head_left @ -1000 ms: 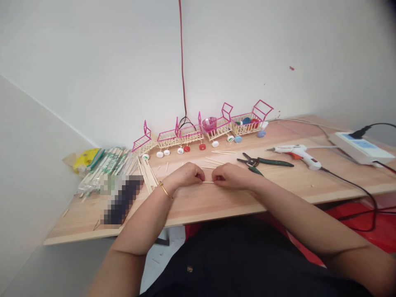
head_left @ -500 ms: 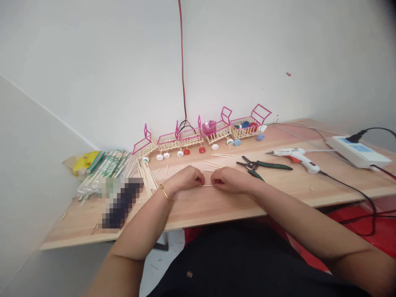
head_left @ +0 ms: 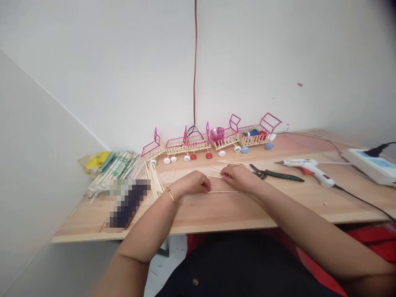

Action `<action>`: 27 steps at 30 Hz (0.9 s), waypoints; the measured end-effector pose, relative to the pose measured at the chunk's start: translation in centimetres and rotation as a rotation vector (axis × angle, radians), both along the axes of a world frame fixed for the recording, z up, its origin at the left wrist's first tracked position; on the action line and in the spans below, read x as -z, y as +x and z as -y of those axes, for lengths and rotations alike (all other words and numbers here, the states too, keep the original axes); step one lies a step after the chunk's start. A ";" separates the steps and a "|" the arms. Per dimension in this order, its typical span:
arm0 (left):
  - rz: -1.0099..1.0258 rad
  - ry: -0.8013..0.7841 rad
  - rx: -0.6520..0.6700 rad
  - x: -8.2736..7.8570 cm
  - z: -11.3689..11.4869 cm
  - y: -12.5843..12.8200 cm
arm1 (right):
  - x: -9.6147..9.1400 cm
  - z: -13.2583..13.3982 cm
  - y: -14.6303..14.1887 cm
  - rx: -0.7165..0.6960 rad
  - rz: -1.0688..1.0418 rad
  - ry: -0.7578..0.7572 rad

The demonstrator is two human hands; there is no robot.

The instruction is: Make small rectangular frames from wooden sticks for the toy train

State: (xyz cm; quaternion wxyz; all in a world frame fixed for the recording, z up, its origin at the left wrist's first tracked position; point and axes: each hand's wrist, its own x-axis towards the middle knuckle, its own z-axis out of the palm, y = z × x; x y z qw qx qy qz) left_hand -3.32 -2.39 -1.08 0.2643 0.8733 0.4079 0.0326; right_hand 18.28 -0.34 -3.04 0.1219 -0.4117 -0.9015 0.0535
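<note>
My left hand (head_left: 194, 182) is closed, its fingertips pinching the left end of a thin wooden stick (head_left: 223, 192) that lies crosswise near the table's front. Just beyond that stick, my right hand (head_left: 237, 177) has its fingers curled down at the end of a shorter wooden stick (head_left: 214, 177); its grip is partly hidden. Another loose stick (head_left: 215, 170) touches or passes behind the right fingers. Behind my hands stand several small stick-built carts (head_left: 198, 143) with pink rims and bottle-cap wheels.
Green-handled pliers (head_left: 284, 177) and a white glue gun (head_left: 312, 167) lie to the right, near a white power strip (head_left: 369, 163). On the left are a bundle of sticks (head_left: 154, 177), packaged sticks (head_left: 116, 169) and a blurred dark object (head_left: 130, 206). A wall closes the back.
My right hand has left the crosswise stick and moved away from me to the shorter sticks. My left hand stays on its stick. The whole view has shifted slightly.
</note>
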 end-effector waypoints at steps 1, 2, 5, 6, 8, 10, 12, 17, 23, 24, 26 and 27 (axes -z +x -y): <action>0.003 0.002 -0.001 0.0 0.0 0.0 | 0.1 -0.1 -0.2 0.008 0.019 0.005; 0.005 0.008 -0.004 0.0 0.0 0.0 | 0.2 -0.1 -0.4 0.013 0.035 0.006; 0.004 0.005 -0.007 0.0 0.0 -0.1 | 0.1 -0.1 -0.6 0.034 0.088 0.008; 0.007 -0.004 -0.007 0.0 0.0 -0.1 | -0.1 -0.1 -0.5 0.042 0.099 0.010; 0.019 -0.032 -0.018 -0.1 0.0 -0.2 | -0.4 0.0 -0.1 0.049 0.104 0.017; 0.037 -0.072 -0.040 -0.3 0.0 -0.4 | -0.7 0.2 0.4 0.029 0.096 0.016; 0.060 -0.105 -0.072 -0.5 0.0 -0.7 | -0.8 0.3 0.7 -0.014 0.089 -0.001; 0.045 -0.049 -0.198 -0.5 -0.4 -1.2 | -0.6 0.5 0.6 -0.082 0.073 -0.038; 0.018 0.001 -0.201 0.1 -0.7 -1.0 | -0.6 0.5 0.3 -0.094 0.052 -0.055; 0.018 0.008 -0.199 0.1 -0.7 -1.0 | -0.7 0.5 0.3 -0.095 0.051 -0.057; 0.025 0.015 -0.194 0.2 -0.7 -1.0 | -0.7 0.6 0.3 -0.099 0.049 -0.058; 0.028 0.016 -0.192 0.2 -0.7 -1.0 | -0.7 0.6 0.3 -0.102 0.048 -0.059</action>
